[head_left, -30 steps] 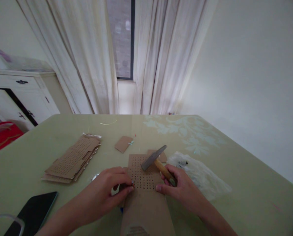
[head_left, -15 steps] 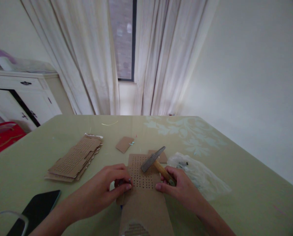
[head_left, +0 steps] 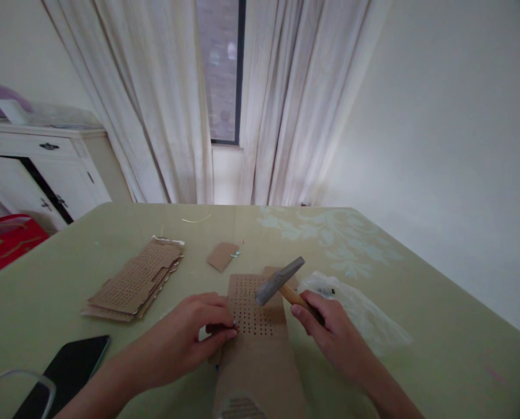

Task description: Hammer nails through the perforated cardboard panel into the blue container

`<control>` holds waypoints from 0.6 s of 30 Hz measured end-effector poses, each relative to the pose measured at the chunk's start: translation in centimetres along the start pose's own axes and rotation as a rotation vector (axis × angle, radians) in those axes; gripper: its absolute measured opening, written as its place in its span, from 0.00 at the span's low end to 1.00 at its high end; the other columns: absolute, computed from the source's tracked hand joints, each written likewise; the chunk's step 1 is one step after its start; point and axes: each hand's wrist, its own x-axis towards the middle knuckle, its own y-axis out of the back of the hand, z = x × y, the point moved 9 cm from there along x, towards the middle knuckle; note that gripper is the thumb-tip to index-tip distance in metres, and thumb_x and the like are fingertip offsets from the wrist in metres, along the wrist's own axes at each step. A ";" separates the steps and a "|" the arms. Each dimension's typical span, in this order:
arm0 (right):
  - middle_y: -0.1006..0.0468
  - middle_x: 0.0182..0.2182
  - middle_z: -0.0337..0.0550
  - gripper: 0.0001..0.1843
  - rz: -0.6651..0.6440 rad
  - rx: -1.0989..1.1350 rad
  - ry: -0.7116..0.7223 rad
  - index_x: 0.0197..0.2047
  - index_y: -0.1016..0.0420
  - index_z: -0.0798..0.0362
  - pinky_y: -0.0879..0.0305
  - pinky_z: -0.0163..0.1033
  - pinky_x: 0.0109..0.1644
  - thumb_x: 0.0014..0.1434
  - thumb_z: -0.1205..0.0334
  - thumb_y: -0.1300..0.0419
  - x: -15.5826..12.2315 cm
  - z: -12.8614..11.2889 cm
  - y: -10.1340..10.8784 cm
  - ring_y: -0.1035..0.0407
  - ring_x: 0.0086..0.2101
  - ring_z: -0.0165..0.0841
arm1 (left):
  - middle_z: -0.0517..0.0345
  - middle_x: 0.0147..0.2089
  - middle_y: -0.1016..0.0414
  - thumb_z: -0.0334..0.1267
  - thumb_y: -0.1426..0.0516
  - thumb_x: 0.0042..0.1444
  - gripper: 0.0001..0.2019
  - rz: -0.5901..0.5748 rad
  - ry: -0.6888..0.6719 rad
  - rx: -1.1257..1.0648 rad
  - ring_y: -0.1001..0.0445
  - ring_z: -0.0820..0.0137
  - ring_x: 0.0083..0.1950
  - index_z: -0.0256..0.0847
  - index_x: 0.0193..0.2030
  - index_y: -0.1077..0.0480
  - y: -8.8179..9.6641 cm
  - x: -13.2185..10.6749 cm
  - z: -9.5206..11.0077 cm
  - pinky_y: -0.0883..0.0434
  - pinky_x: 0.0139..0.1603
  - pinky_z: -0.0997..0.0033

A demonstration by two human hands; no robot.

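A strip of brown cardboard [head_left: 257, 355] with a grid of small holes lies on the green table in front of me. My left hand [head_left: 190, 334] is pinched at the strip's left edge, fingertips closed on something too small to make out. My right hand [head_left: 330, 331] grips the wooden handle of a hammer [head_left: 280, 281]. The grey hammer head hangs tilted a little above the holed part of the strip.
A stack of perforated cardboard pieces [head_left: 133, 279] lies at the left. A small cardboard scrap [head_left: 221, 255] sits further back. A clear plastic bag [head_left: 356, 311] lies right of my right hand. A dark phone [head_left: 70, 372] rests near the front left edge.
My right hand has lifted the hammer off the cardboard and drawn it slightly right. My left hand has stayed pinched at the strip's left edge.
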 end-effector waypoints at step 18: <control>0.18 0.30 0.39 0.17 -0.010 -0.407 0.225 0.36 0.25 0.48 0.43 0.42 0.36 0.78 0.53 0.40 -1.2 -10.2 2.3 0.25 0.30 0.37 | 0.57 0.44 0.14 0.35 0.38 0.71 0.07 0.010 -0.010 0.016 0.18 0.65 0.47 0.46 0.42 0.17 0.1 0.1 0.2 0.26 0.50 0.71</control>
